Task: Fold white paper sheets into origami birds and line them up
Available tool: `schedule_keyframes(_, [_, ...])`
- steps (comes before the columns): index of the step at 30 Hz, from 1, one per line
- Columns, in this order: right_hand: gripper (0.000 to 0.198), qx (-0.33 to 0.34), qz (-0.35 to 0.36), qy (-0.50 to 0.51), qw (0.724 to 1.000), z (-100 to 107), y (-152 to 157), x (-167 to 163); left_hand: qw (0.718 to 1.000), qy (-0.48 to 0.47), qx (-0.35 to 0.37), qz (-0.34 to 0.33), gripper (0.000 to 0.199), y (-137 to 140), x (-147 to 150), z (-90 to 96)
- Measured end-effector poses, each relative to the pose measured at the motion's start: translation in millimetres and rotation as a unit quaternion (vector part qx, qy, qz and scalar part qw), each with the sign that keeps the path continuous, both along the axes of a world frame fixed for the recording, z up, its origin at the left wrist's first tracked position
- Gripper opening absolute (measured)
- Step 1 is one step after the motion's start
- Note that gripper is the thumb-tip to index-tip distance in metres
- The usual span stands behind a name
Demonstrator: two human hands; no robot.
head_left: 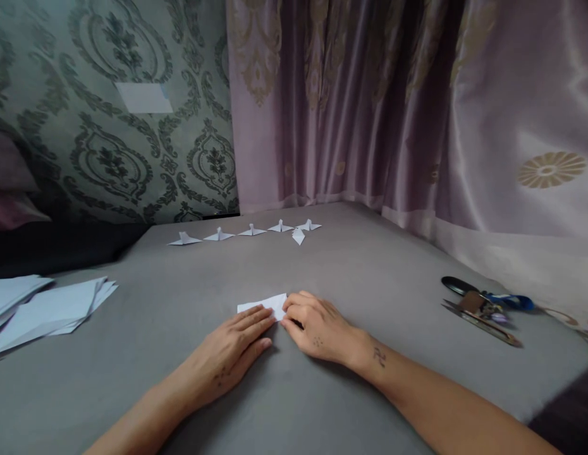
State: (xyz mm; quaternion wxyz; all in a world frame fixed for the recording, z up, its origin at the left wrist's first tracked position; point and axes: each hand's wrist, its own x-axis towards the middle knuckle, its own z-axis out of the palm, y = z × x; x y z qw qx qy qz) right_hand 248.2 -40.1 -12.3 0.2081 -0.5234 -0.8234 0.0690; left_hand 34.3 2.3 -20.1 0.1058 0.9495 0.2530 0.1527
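Note:
A small folded piece of white paper (262, 302) lies on the grey surface in front of me. My left hand (238, 340) rests flat across its near side, fingers stretched out and covering part of it. At the paper's right end, my right hand (317, 322) has its fingers curled, with thumb and fingertips pinching the edge. The palm side of the right hand and the paper's lower edge are hidden. Farther back stands a row of several folded white paper figures (251, 230) with spread wings, and a small pointed paper piece (298, 237) lies near the right end.
Stacks of white paper sheets (61, 308) lie on the left. To the right are a pair of scissors (481, 323), a blue strap (512, 300) and a black oval object (455, 285). A pink curtain (341, 114) and patterned wall (118, 145) border the grey surface (189, 272).

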Motion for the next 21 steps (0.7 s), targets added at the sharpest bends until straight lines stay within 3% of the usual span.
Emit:
schedule_keyframes(8, [0.021, -0.013, -0.012, 0.002, 1.000, 2, 1, 0, 0.998, 0.040, -0.032, 0.037, 0.038, 1, -4, 6.8])
schedule_keyframes(21, [0.020, -0.051, -0.027, 0.022, 0.998, 11, 4, 6, 0.984, 0.060, 0.011, 0.168, 0.038, 5, -9, 11.9])
